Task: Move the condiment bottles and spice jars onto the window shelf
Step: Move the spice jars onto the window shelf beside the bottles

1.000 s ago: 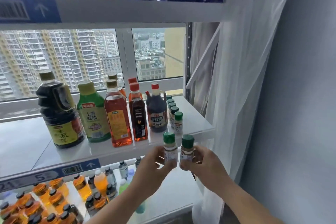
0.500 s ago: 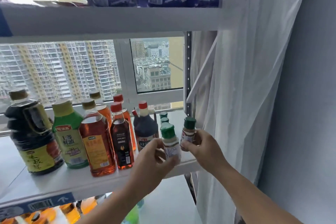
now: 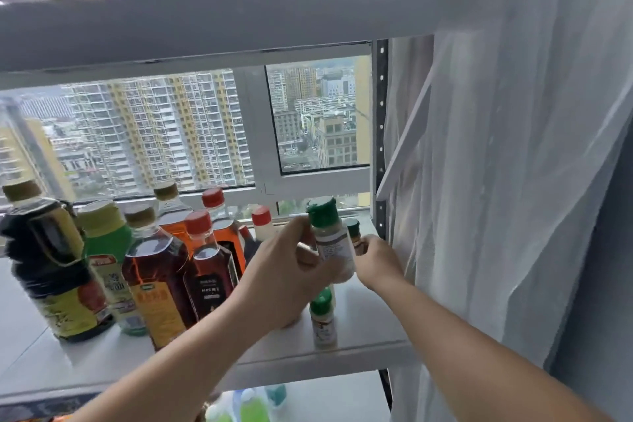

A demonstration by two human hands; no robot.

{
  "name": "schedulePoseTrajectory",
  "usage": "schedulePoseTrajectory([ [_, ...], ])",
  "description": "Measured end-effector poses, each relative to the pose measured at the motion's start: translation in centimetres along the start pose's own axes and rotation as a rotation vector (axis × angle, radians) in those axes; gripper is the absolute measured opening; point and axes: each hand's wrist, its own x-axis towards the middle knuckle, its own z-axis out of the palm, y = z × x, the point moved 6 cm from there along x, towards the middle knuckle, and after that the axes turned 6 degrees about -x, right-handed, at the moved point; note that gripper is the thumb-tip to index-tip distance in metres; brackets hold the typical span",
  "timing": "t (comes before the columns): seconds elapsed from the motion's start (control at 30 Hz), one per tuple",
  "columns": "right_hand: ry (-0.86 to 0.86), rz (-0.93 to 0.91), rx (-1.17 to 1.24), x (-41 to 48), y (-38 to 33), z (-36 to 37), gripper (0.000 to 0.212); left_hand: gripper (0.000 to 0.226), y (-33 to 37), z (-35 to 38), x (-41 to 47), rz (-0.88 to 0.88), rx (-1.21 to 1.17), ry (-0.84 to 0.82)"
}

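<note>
Spice jars that were held below the shelf edge a second ago are now up over the window shelf [image 3: 363,336]: the left hand [image 3: 284,271] fingers grip the near spice jar [image 3: 330,243] above the board, tilted. The right hand [image 3: 376,260] closes round a second jar [image 3: 354,233] farther back, so both look close to being set down.

Bottles [image 3: 164,271] left on shelf [image 3: 370,325], jar [image 3: 322,322] right
</note>
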Motion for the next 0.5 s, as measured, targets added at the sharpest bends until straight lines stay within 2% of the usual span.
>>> schedulePoseTrajectory([
  [0.2,-0.036,0.051,-0.045,2.4,0.3,1.6,0.031,0.033,0.3,-1.5,1.6,0.014,0.005,0.030],
  [0.5,-0.052,0.049,-0.105,3.7,0.5,3.7,0.034,0.032,-0.8,-2.8,2.2,-0.022,0.023,0.046],
])
